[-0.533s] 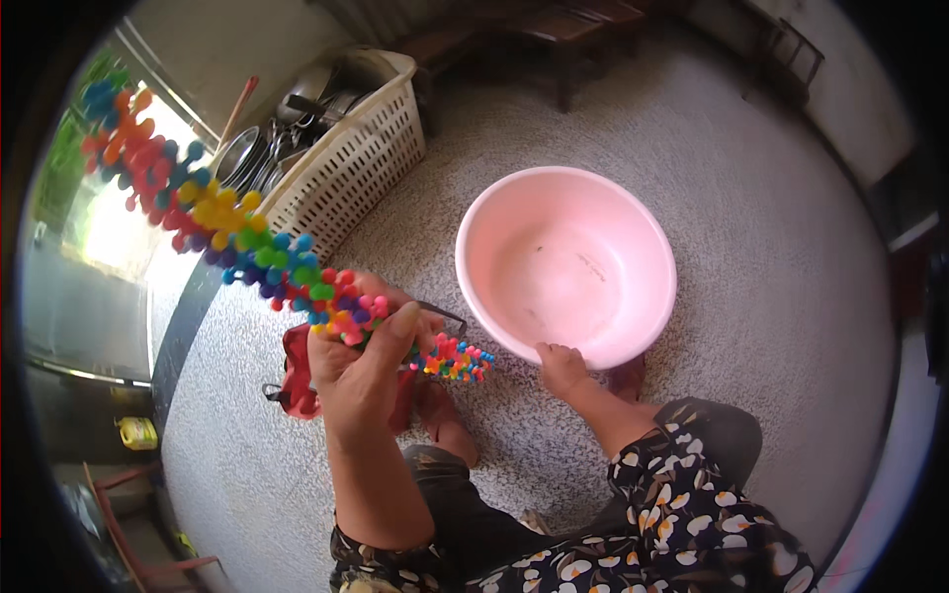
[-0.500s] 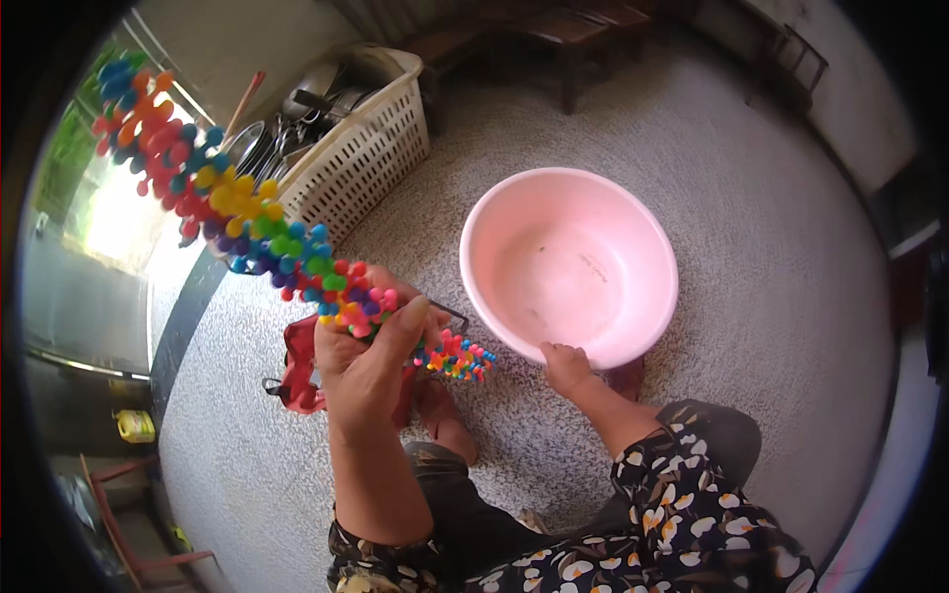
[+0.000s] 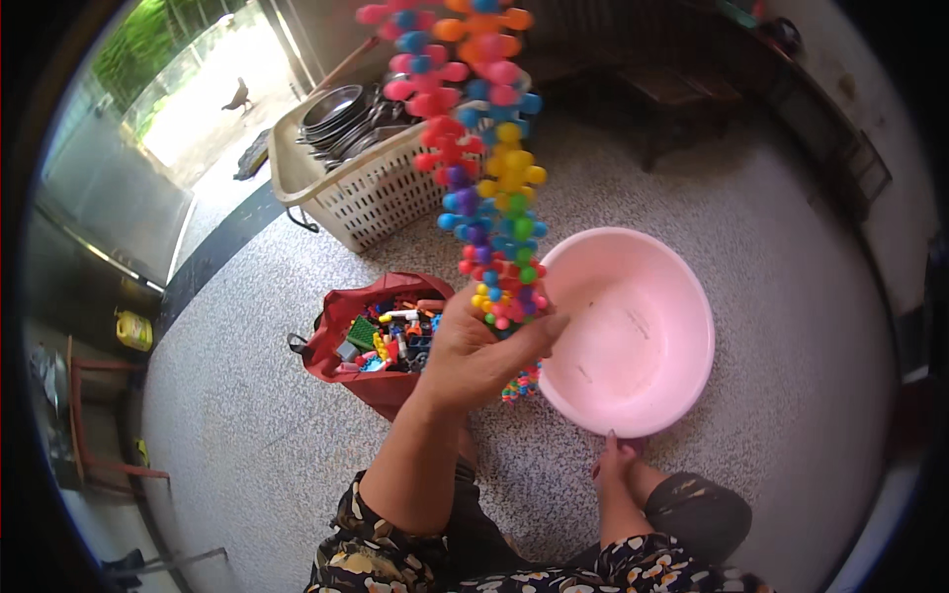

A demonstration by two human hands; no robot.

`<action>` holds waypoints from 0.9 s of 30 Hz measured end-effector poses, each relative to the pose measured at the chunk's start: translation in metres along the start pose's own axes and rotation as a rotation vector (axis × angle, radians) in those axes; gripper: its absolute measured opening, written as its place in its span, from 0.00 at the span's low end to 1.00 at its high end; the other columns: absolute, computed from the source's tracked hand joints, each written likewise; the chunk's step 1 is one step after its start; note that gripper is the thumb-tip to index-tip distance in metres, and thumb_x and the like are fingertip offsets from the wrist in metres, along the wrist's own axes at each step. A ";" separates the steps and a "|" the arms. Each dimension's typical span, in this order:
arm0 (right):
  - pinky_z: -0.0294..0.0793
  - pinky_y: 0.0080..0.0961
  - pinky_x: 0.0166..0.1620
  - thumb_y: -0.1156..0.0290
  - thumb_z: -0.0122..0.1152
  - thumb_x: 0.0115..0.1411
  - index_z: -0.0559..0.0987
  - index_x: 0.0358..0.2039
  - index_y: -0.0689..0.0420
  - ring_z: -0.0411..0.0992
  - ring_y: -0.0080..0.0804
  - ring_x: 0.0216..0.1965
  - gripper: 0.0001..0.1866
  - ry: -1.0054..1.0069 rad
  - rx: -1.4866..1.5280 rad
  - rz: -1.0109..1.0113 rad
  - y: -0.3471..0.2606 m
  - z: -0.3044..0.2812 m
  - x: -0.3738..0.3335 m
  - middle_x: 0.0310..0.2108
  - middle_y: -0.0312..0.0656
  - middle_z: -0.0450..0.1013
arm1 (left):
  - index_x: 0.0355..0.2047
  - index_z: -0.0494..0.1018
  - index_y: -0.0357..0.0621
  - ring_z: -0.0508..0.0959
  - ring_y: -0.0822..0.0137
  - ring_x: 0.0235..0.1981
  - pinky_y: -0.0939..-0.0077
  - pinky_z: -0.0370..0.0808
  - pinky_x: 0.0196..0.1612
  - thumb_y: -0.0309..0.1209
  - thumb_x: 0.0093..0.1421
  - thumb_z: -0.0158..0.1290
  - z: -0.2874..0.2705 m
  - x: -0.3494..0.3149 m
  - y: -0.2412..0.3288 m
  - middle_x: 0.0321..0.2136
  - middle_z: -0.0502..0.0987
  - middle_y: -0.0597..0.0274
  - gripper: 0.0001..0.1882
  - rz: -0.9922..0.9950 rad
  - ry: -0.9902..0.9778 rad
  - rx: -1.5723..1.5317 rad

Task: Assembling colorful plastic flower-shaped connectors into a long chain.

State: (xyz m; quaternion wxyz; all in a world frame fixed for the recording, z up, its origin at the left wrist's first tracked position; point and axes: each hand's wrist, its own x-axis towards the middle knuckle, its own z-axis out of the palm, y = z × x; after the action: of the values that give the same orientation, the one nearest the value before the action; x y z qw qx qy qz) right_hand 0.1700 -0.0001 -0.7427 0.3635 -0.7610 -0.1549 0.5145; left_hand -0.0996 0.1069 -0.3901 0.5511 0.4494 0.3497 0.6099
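Observation:
My left hand (image 3: 484, 346) is closed around a chain of linked knobbly toy pieces (image 3: 509, 173) in many colours. The chain rises toward the top of the view in two strands, and a short tail hangs below the hand. Right of it stands a round pink basin (image 3: 633, 336), with only a few small dark marks on its bottom. My right hand (image 3: 615, 465) grips the basin's near rim, its other fingers partly hidden. Left of my left wrist, a red cloth bag (image 3: 381, 390) gapes wide, filled with mixed plastic toy bricks (image 3: 395, 336).
A cream slatted plastic basket (image 3: 386, 188) with metal bowls and utensils stands behind the bag. At the far left a doorway leads outside, where a bird (image 3: 237, 96) stands. A yellow jug (image 3: 133, 331) and a wooden chair (image 3: 104, 395) are along the left side. A dark bench (image 3: 682, 89) stands behind.
My left hand has moved right and raised the chain, which now hangs more upright. The bag's contents have come into view. The view has turned left, and my right hand stays at the basin's rim.

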 end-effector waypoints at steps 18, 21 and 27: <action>0.69 0.46 0.46 0.83 0.50 0.45 0.64 0.47 0.58 0.65 0.45 0.46 0.25 -0.067 1.076 0.144 -0.039 0.014 0.072 0.43 0.47 0.65 | 0.26 0.67 0.38 0.72 0.76 0.20 0.83 0.71 0.26 0.18 0.51 0.52 0.003 0.016 -0.012 0.21 0.71 0.64 0.05 0.038 0.088 0.039; 0.71 0.46 0.42 0.85 0.50 0.44 0.63 0.48 0.59 0.65 0.46 0.44 0.27 0.016 0.952 0.026 -0.064 0.005 0.057 0.43 0.47 0.64 | 0.27 0.65 0.39 0.72 0.75 0.20 0.77 0.73 0.29 0.19 0.52 0.50 0.000 0.012 -0.010 0.21 0.70 0.64 0.05 0.054 0.105 0.075; 0.71 0.40 0.40 0.86 0.50 0.41 0.63 0.48 0.62 0.67 0.45 0.41 0.28 0.110 0.866 -0.140 -0.108 -0.027 0.040 0.41 0.48 0.65 | 0.28 0.65 0.40 0.72 0.74 0.20 0.74 0.74 0.31 0.19 0.53 0.50 0.001 0.009 -0.009 0.21 0.69 0.65 0.05 0.057 0.087 0.053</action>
State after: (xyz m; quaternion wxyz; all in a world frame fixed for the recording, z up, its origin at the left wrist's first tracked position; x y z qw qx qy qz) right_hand 0.2262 0.0880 -0.6872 0.6907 -0.5523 0.0433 0.4648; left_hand -0.0954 0.1166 -0.3963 0.5056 0.4467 0.3765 0.6349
